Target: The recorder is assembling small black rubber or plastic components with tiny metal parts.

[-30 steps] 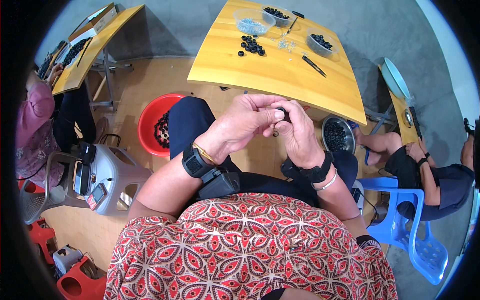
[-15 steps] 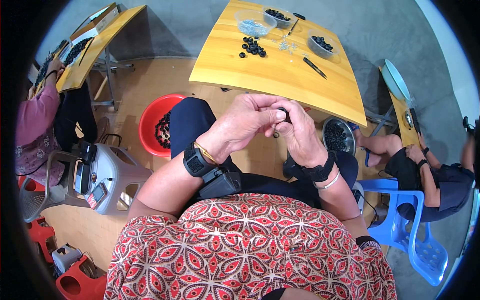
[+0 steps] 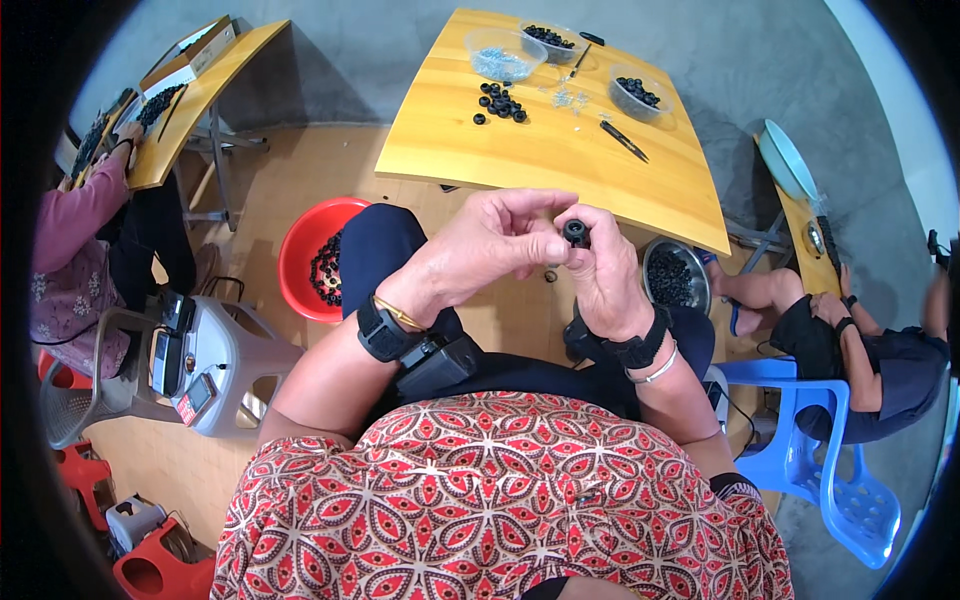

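A small black ring-shaped part (image 3: pixel 576 232) sits between the fingertips of both hands, held above my lap in front of the yellow table (image 3: pixel 530 160). My left hand (image 3: pixel 490 250) pinches it from the left, fingers curled over it. My right hand (image 3: pixel 605 275) grips it from the right and below. Both wrists carry black bands. On the table lie a loose pile of the same black parts (image 3: pixel 500 102), two clear bowls of black parts (image 3: pixel 635 92) and a clear bowl of small pale pieces (image 3: pixel 497 57).
A red basin (image 3: pixel 300 260) with black parts stands on the floor at my left knee, a metal bowl (image 3: pixel 672 280) of parts at my right. A grey machine (image 3: pixel 200 360) is at left. Other people sit at far left and at right by a blue chair (image 3: pixel 840 470).
My hands have shifted slightly; the black part now shows more plainly at my fingertips. The person at the far left has moved an arm toward their table.
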Demonstrator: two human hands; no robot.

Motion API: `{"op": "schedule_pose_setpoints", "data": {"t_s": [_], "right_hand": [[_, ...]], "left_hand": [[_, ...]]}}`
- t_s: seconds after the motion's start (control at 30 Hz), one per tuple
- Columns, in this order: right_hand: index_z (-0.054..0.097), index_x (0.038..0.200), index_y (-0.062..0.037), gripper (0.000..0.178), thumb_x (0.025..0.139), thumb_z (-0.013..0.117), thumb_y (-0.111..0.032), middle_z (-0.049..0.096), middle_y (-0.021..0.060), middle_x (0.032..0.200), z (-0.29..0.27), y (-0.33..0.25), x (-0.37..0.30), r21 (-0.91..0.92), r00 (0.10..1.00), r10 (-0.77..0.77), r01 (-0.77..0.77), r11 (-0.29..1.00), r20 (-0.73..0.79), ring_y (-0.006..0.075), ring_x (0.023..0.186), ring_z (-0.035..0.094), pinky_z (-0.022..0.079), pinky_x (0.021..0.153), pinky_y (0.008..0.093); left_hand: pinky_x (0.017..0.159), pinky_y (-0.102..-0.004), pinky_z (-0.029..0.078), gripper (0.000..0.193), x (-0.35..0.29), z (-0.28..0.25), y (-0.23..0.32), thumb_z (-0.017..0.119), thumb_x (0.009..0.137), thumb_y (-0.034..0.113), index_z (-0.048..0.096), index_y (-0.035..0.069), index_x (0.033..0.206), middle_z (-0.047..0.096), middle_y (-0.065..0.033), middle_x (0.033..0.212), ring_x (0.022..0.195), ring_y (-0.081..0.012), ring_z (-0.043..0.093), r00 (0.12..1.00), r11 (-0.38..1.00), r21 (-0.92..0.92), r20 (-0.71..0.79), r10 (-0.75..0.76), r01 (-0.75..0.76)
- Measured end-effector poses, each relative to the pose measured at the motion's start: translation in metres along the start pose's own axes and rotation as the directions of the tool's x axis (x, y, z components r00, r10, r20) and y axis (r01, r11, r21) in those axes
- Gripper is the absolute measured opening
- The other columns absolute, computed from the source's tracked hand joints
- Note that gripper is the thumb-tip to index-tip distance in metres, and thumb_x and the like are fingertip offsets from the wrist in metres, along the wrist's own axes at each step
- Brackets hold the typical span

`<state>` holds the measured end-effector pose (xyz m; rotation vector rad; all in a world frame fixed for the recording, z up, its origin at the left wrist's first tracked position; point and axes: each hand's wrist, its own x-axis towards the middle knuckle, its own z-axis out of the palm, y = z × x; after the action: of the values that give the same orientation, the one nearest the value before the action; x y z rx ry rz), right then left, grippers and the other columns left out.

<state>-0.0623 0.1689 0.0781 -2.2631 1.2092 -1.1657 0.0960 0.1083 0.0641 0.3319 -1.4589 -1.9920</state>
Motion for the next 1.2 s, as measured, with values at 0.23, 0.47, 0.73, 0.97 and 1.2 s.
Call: {"op": "schedule_pose_setpoints", "data": {"t_s": [0.23,0.47,0.73,0.97,1.2], "right_hand": [[0.040,0.098,-0.0024,0.027,0.077,0.052,-0.014,0.050,0.0130,0.075,0.004,-0.007,-0.003,-0.048,1.000,-0.018,0.018,0.999,-0.010,0.0298,0.068,0.054,0.042,0.060,0.0349],[0.043,0.097,-0.0042,0.025,0.076,0.052,-0.016,0.049,0.0094,0.075,0.005,0.000,-0.009,-0.173,0.978,-0.165,0.142,0.975,-0.126,0.0279,0.068,0.049,0.038,0.068,0.0350],[0.045,0.092,-0.0043,0.021,0.076,0.053,-0.015,0.050,0.0091,0.074,0.006,0.005,-0.006,-0.104,0.968,-0.217,0.205,0.973,-0.124,0.0284,0.068,0.049,0.037,0.067,0.0356],[0.045,0.091,-0.0028,0.019,0.076,0.054,-0.012,0.051,0.0098,0.072,0.005,0.000,-0.005,-0.126,0.974,-0.175,0.158,0.979,-0.145,0.0286,0.063,0.051,0.039,0.061,0.0352],[0.046,0.090,-0.0027,0.019,0.077,0.054,-0.013,0.052,0.0114,0.072,0.007,0.006,-0.010,-0.140,0.979,-0.126,0.103,0.985,-0.162,0.0289,0.060,0.053,0.041,0.055,0.0343]], "left_hand": [[0.087,-0.0297,0.038,0.086,0.009,0.027,-0.010,0.081,0.050,0.023,0.037,0.007,0.122,0.048,-0.0094,0.111,0.103,-0.0166,0.045,0.943,0.915,0.233,0.031,0.332,-0.330],[0.080,-0.0284,0.042,0.046,0.013,0.039,-0.013,0.074,0.061,0.025,0.052,0.002,0.094,0.056,-0.0089,0.092,0.088,-0.0154,0.053,0.911,0.835,0.381,0.049,0.410,-0.396],[0.076,-0.0275,0.043,0.034,0.017,0.040,-0.021,0.071,0.064,0.019,0.051,0.001,0.084,0.056,-0.0082,0.085,0.083,-0.0151,0.053,0.876,0.817,0.349,0.025,0.481,-0.458],[0.082,-0.0290,0.041,0.045,0.019,0.035,-0.021,0.072,0.063,0.021,0.051,0.000,0.097,0.056,-0.0103,0.094,0.091,-0.0169,0.052,0.910,0.860,0.303,0.068,0.410,-0.410],[0.085,-0.0305,0.039,0.061,0.025,0.037,-0.023,0.073,0.061,0.030,0.048,-0.001,0.108,0.054,-0.0116,0.099,0.093,-0.0186,0.052,0.921,0.904,0.182,0.018,0.390,-0.386]]}}
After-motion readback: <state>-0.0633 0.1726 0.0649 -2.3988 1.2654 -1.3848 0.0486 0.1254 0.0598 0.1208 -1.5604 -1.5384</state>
